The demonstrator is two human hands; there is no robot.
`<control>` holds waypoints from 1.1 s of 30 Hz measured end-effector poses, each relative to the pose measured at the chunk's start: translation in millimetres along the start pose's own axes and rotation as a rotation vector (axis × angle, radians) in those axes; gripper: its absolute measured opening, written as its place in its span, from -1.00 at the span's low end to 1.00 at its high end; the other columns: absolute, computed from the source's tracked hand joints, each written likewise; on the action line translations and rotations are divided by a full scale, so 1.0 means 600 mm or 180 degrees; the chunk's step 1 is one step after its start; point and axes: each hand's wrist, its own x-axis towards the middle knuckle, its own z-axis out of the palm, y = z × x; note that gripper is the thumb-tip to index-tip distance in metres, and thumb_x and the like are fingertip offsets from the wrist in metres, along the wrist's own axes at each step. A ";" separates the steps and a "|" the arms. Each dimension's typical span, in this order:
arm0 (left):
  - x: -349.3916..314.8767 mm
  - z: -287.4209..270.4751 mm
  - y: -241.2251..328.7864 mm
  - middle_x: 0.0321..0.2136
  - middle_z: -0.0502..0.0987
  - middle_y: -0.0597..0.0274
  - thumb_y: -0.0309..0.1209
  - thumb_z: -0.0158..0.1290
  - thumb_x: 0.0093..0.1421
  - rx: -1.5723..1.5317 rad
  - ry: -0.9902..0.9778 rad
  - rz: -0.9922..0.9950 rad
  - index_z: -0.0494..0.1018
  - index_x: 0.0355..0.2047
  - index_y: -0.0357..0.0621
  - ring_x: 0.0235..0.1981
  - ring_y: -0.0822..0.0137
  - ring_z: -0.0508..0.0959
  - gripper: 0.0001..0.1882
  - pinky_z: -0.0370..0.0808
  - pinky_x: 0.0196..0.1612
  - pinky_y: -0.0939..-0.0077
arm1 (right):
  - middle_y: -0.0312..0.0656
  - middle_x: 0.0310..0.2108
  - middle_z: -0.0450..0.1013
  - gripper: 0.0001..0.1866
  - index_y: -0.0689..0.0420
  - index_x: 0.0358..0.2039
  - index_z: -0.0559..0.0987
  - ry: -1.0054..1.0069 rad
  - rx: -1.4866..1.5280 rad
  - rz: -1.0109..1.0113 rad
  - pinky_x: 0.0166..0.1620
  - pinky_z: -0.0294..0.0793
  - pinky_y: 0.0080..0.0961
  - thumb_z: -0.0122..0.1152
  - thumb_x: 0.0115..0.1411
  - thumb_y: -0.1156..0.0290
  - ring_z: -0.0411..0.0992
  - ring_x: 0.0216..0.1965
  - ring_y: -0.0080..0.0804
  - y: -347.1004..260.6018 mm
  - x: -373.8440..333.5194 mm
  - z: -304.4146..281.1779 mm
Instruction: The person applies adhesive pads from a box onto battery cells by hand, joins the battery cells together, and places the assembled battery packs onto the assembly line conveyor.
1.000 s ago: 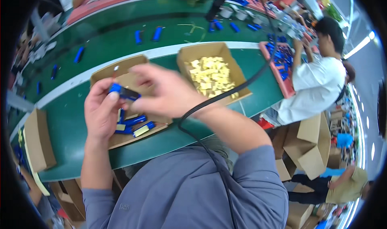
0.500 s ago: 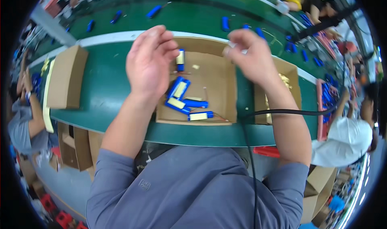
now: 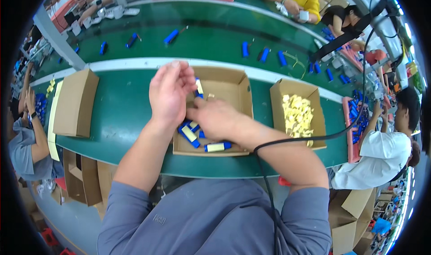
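Roughly, left to right. Left hand (image 3: 167, 91) over the box's left edge, palm turned inward, fingers loosely curled, nothing visible in it. Packs (image 3: 217, 147), blue with pale yellow strips, lie jumbled in the left and near part of the open box (image 3: 231, 91). Right hand (image 3: 215, 116) low among them, fingertips hidden; can't tell whether it grips one. Probably best to handle each pack by its body, sparing wires and strip edges, with the left hand clear of the right's path. Cable (image 3: 310, 138) crosses the right forearm; could snag.

Surface: green bench (image 3: 119, 116); brown carton (image 3: 72, 102) left, bin (image 3: 277, 104) of yellow bits (image 3: 297, 116) right. Beyond the pale rail (image 3: 130, 63), more blue packs, scattered.

Room: co-workers left, far and right; open cartons (image 3: 352, 214) low at right.
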 end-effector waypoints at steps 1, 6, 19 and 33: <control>-0.008 -0.002 0.001 -0.44 0.43 0.23 -0.27 -0.11 0.24 0.0111 0.0006 0.0013 0.37 -0.30 -0.21 -0.42 0.41 0.43 -0.76 0.43 -0.37 0.51 | -0.03 -0.30 0.38 -0.61 0.07 -0.21 0.46 -0.0080 0.0070 0.0120 -0.30 0.44 -0.17 0.17 -0.15 0.40 0.43 -0.31 -0.03 -0.006 -0.002 -0.001; -0.015 -0.003 0.000 -0.45 0.44 0.23 -0.30 -0.10 0.24 0.0124 -0.0146 0.0082 0.38 -0.30 -0.20 -0.46 0.42 0.44 -0.79 0.42 -0.39 0.54 | 0.01 -0.34 0.38 -0.59 0.14 -0.20 0.45 -0.0062 0.0214 0.0501 -0.32 0.44 -0.16 0.15 -0.15 0.39 0.44 -0.32 0.00 0.010 -0.043 -0.033; -0.003 0.002 -0.004 -0.44 0.39 0.26 -0.32 -0.10 0.26 0.0228 -0.0494 0.0115 0.35 -0.28 -0.20 -0.47 0.47 0.37 -0.81 0.34 -0.42 0.61 | -0.23 -0.37 0.44 -0.62 0.33 -0.17 0.38 0.2310 0.4030 0.0447 -0.31 0.41 -0.62 0.20 -0.06 0.57 0.38 -0.37 -0.62 0.079 -0.132 -0.065; -0.052 0.037 0.008 -0.22 0.47 0.24 -0.50 0.15 0.06 0.0952 -0.1743 -0.0589 0.34 -0.08 -0.28 -0.18 0.40 0.47 -0.60 0.42 -0.08 0.49 | 0.04 -0.28 0.47 -0.47 0.20 -0.11 0.38 0.2466 0.2110 0.1342 -0.18 0.47 -0.32 0.29 -0.11 0.30 0.48 -0.24 -0.09 -0.003 -0.104 -0.040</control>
